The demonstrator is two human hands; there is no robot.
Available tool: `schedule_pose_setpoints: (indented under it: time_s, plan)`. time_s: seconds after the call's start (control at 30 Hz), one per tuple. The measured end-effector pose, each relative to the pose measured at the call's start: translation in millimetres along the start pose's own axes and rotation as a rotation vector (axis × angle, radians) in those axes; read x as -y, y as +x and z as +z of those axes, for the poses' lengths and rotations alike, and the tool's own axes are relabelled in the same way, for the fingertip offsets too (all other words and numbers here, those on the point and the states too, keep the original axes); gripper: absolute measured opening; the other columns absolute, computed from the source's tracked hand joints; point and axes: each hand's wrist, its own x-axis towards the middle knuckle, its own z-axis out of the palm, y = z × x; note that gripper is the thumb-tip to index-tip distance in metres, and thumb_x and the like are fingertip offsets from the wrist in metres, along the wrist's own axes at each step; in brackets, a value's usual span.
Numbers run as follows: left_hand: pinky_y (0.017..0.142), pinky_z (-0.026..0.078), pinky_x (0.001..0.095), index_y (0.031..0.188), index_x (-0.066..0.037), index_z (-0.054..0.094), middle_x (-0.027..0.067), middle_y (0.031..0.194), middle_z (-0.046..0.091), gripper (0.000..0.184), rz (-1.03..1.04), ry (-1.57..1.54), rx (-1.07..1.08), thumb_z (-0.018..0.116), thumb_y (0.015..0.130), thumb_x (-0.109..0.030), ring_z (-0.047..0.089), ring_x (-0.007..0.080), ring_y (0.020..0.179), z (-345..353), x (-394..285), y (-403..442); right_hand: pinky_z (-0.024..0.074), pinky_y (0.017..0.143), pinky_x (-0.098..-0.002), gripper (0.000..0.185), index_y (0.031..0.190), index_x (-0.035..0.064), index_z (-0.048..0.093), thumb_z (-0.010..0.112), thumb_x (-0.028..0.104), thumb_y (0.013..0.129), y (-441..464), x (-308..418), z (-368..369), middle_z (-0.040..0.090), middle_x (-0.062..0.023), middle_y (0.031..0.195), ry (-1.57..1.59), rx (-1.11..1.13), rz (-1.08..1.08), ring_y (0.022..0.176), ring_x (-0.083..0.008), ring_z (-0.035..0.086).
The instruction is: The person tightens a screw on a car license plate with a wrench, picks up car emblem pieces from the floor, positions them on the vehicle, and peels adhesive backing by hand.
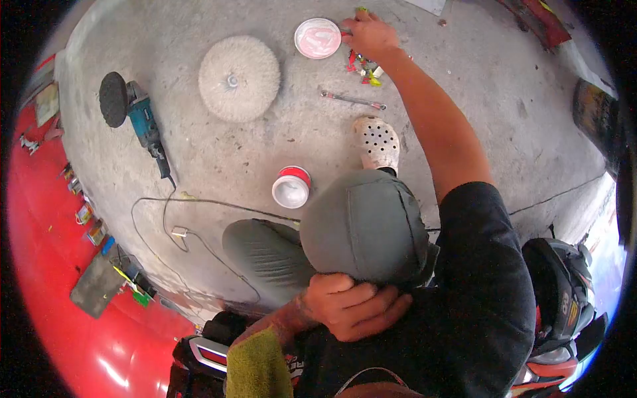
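My right hand (373,36) reaches far forward to the floor, fingers bent, beside a white round lid (318,38) smeared with pinkish paste. Bits of red and yellow-green show at its fingertips; what it grips is not clear. Just below it lies a small heap of red and yellow-green pieces (366,69). Drawn in against my body, my left hand (355,306) rests curled behind my raised knee (365,225), with nothing visible in it. An olive towel (259,365) hangs at the left forearm.
A double-ended wrench (353,100) lies ahead of my clog (377,142). Nearby are a fluffy polishing pad (239,78) and an open red-and-white tub (291,188). A corded polisher (142,123) sits left, its cable (219,200) looping across the floor. A red panel (46,245) curves along the left.
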Motion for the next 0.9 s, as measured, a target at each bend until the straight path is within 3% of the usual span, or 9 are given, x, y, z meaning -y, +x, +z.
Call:
schedule_pose_setpoints:
  time_s: [0.23,0.63,0.83,0.9]
  plan:
    - [0.054,0.027,0.0217,0.098,-0.015,0.074,-0.0061,0.089,0.066,0.038,-0.002,0.011,-0.026,0.063,0.062,-0.023,0.051,0.0019,0.067,1,0,-2,0.0515,0.094,-0.0492,0.032,0.118,0.0156,0.062,0.062,0.027,0.088,10,-2,23,0.061,-0.0108,0.124,-0.232,0.141,0.03,0.12,-0.0321,0.057]
    - [0.056,0.027,0.0226,0.098,-0.016,0.074,-0.0071,0.089,0.066,0.039,-0.001,0.006,-0.031,0.063,0.062,-0.026,0.05,0.0013,0.066,1,-1,-5,0.0459,0.097,-0.0497,0.042,0.12,0.0136,0.06,0.07,0.026,0.081,3,-7,9,0.061,-0.0112,0.126,-0.235,0.06,-0.042,0.122,-0.0314,0.054]
    - [0.056,0.026,0.0224,0.097,-0.016,0.074,-0.0074,0.089,0.066,0.039,0.007,0.006,-0.049,0.063,0.061,-0.026,0.049,0.0012,0.066,1,0,-7,0.0446,0.1,-0.0523,0.044,0.123,0.0144,0.059,0.068,0.027,0.082,10,-17,25,0.058,-0.0115,0.131,-0.129,-0.009,0.144,0.127,-0.0308,0.052]
    - [0.056,0.026,0.0223,0.097,-0.017,0.074,-0.0075,0.089,0.066,0.04,0.009,0.004,-0.049,0.062,0.061,-0.026,0.049,0.0012,0.065,1,0,-8,0.0474,0.097,-0.05,0.042,0.121,0.0145,0.061,0.069,0.028,0.082,8,-14,22,0.063,-0.0116,0.124,-0.1,-0.095,0.156,0.12,-0.0311,0.057]
